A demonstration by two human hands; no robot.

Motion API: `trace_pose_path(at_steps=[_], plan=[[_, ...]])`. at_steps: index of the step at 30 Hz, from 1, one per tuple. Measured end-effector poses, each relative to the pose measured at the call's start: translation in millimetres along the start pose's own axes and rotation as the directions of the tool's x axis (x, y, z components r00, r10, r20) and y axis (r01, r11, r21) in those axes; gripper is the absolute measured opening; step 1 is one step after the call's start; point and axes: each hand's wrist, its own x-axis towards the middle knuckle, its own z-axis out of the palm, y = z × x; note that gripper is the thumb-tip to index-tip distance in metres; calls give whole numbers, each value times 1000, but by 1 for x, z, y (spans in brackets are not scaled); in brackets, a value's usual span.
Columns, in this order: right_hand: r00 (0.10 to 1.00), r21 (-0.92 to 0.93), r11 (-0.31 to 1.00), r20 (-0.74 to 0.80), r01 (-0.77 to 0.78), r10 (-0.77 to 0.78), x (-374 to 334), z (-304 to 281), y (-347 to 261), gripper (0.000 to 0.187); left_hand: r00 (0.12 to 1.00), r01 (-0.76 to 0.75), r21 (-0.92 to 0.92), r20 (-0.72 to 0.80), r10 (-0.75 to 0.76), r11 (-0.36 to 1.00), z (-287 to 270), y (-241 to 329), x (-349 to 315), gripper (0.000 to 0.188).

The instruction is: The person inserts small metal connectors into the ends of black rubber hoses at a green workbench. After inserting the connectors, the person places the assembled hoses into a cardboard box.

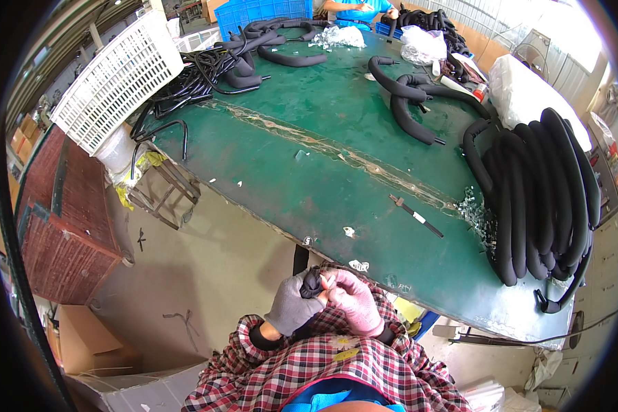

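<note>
My left hand [290,305], in a grey glove, is closed around a bunched black piece [312,283] whose kind I cannot make out. Beside it, my right hand [355,302] wears a pink glove with bare fingertips. Its thumb and fingers are pinched together against the left hand's fingers, and whatever lies between them is hidden. Both hands are in front of my body, just off the near edge of the green table [281,161]. A thin dark tool with a white band [417,215] lies on the tabletop ahead of them.
Thick black foam-covered tubes [539,196] are stacked at the right, with curved ones [408,113] farther back. Thin black rods [185,79] lie by a white basket [120,79] at left. A wooden stool [165,192] stands below. Another person [357,10] works across the table.
</note>
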Motion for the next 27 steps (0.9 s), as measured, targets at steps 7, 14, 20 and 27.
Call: trace_pose_path(at_steps=[7, 14, 20, 27], plan=[[993, 100, 988, 39, -118, 115, -3, -14, -4, 35, 1000, -19, 97, 25, 17, 995, 3, 3, -1, 8], [992, -121, 986, -74, -113, 105, -1, -22, -13, 26, 996, 73, 104, 35, -77, 992, 1, 2, 9, 11], [988, -91, 990, -121, -105, 93, 2, -16, -12, 25, 994, 96, 116, 31, -101, 989, 7, -3, 17, 16], [944, -27, 995, -315, 93, -97, 3, -8, -24, 15, 993, 4, -54, 122, 2, 999, -2, -33, 0, 79]])
